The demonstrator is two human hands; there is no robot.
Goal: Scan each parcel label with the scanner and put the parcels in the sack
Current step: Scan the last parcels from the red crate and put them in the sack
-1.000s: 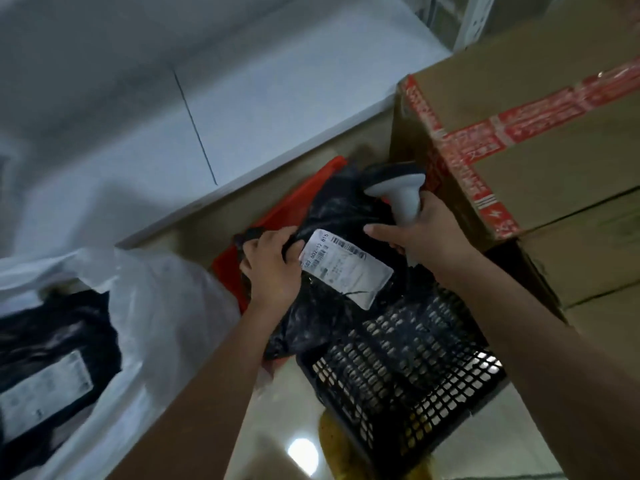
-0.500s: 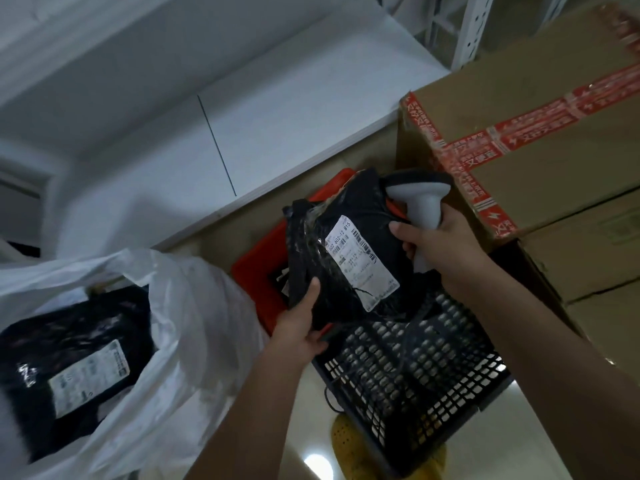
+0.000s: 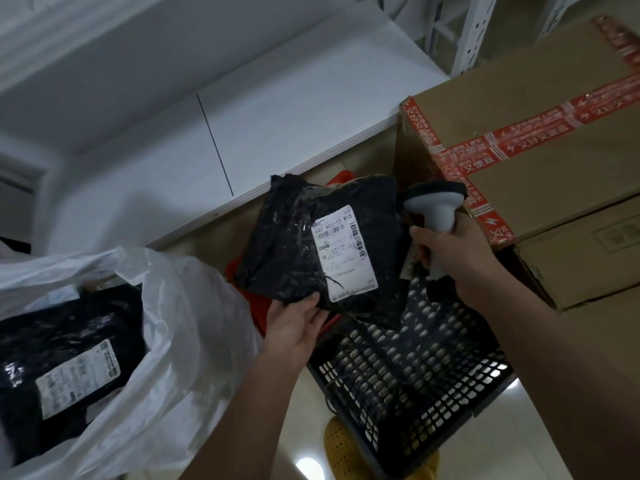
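Holding the parcel [image 3: 311, 244] by its lower edge above the basket [image 3: 408, 375], the left hand [image 3: 294, 323] faces its label [image 3: 343, 252] up; the right hand [image 3: 453, 258] grips the scanner [image 3: 433, 216] just right of it; the sack [image 3: 166, 323] lies left of the parcel, nearer the left hand.

2 black parcels [image 3: 301, 251] [image 3: 65, 368], 1 scanner [image 3: 437, 216], 1 white sack [image 3: 180, 341], 1 black basket [image 3: 408, 386], 2 cardboard boxes [image 3: 540, 188] [image 3: 588, 258]

Parcel-sorting storeroom: taped cardboard cartons [image 3: 540, 188] at 2 o'clock, perforated steel racking [image 3: 467, 32] at 1 o'clock, labelled mailer (black) [image 3: 325, 251], mesh basket [image 3: 412, 386] at centre.
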